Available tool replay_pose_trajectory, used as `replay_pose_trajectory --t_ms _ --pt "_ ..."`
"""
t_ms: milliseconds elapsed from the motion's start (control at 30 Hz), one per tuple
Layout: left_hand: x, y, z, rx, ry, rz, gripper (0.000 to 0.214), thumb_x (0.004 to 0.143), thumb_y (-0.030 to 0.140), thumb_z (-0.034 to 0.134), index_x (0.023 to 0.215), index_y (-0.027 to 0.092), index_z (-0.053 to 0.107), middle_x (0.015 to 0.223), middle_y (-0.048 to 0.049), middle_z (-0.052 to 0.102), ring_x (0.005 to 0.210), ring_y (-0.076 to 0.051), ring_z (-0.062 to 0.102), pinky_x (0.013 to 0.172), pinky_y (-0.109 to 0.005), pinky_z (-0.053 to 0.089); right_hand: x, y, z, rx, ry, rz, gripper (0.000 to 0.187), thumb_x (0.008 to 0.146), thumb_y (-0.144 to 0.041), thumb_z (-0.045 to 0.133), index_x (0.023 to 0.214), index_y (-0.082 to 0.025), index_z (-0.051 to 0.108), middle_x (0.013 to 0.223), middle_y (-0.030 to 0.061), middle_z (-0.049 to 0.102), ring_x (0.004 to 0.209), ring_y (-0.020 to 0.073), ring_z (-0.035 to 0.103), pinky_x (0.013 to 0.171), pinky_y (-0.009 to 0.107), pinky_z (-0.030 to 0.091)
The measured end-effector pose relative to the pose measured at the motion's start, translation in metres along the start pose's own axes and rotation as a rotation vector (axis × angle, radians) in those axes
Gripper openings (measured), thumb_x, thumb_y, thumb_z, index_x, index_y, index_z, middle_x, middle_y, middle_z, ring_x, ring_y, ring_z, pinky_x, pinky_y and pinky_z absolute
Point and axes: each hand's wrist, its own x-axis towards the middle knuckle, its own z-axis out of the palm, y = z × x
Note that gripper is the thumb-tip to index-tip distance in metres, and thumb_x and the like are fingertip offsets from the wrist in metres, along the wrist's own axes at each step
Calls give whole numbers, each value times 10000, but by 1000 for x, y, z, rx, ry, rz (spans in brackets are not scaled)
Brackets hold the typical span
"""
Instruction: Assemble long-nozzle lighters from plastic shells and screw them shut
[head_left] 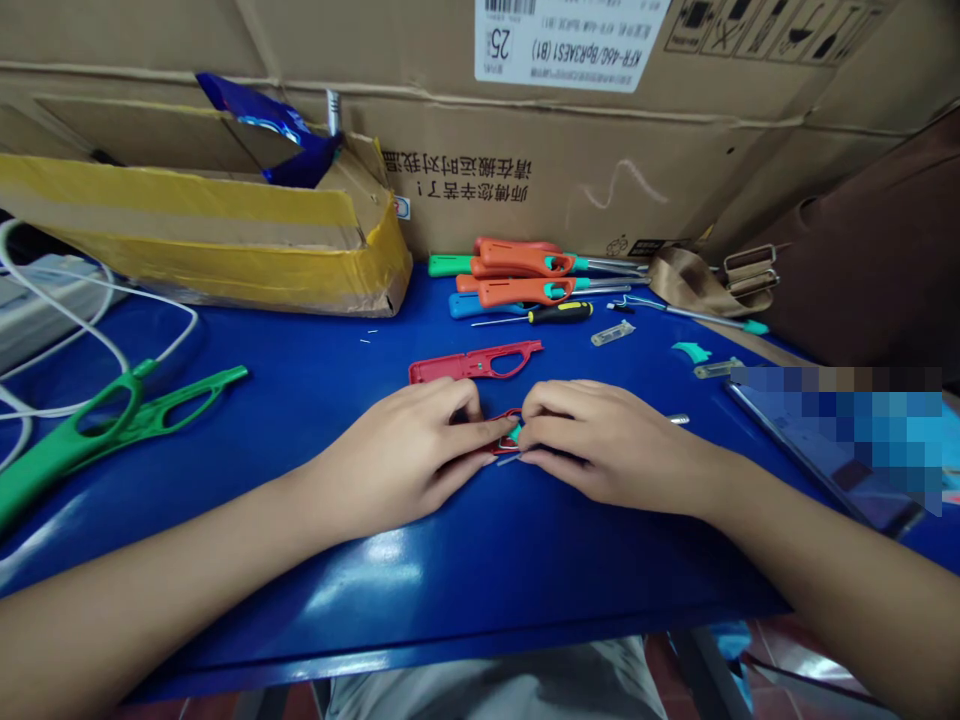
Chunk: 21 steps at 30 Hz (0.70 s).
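Both my hands rest on the blue table and meet over a red plastic lighter shell with a small teal trigger piece in it. My left hand is closed on the shell's left part, mostly hiding it. My right hand pinches its right end at the teal piece; a thin metal tube pokes out beyond that hand. A second, empty red shell half lies just behind my hands.
Several assembled orange, green and blue long lighters lie by the cardboard wall. A black-and-yellow screwdriver, clear part and teal trigger lie right. Green shell halves and white cables lie left; taped box behind.
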Motion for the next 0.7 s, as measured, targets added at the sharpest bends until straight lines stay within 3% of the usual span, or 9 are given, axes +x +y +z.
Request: replay_pose_trajectory --t_ms 100,233,300,400,533,700 --pt "-1 0 -1 -2 -5 4 327 1041 288 499 1306 232 682 988 -66 618 886 -186 600 749 -315 494 0 0 -4 167 40 133 80 1020 -227 550 976 -203 613 1035 39 642 854 147 589 757 284 452" --pt "-3 -1 -2 38 -9 22 331 1043 304 503 1328 256 665 965 -56 623 859 -184 597 723 -312 477 0 1 -9 364 47 339 35 995 -251 565 979 -223 577 692 -63 524 571 100 454 565 242 370" --pt "-4 -1 -2 58 -9 30 337 1043 306 504 1345 256 646 967 -56 629 859 -189 602 725 -317 476 -1 1 -10 414 12 379 34 975 -233 568 1002 -236 548 629 -92 450 536 97 417 532 234 341" --pt "-4 0 -2 61 -18 19 295 1041 306 506 1281 213 649 1001 -69 648 903 -207 623 769 -336 497 -2 1 -11 388 -27 365 133 912 -149 581 985 -245 524 683 -87 476 589 95 435 564 227 342" --pt "-4 0 -1 13 -30 34 204 1043 289 500 1131 210 667 1087 -67 663 947 -201 646 810 -331 518 -1 3 -9 334 -41 292 128 872 -104 570 863 -226 532 757 -53 534 659 108 453 621 250 340" --pt "-5 -3 0 12 0 75 222 1039 275 513 1152 255 703 1184 -60 674 999 -198 677 858 -335 541 -2 6 -10 352 -41 257 124 889 -107 561 846 -222 543 768 -36 549 685 124 470 649 265 352"
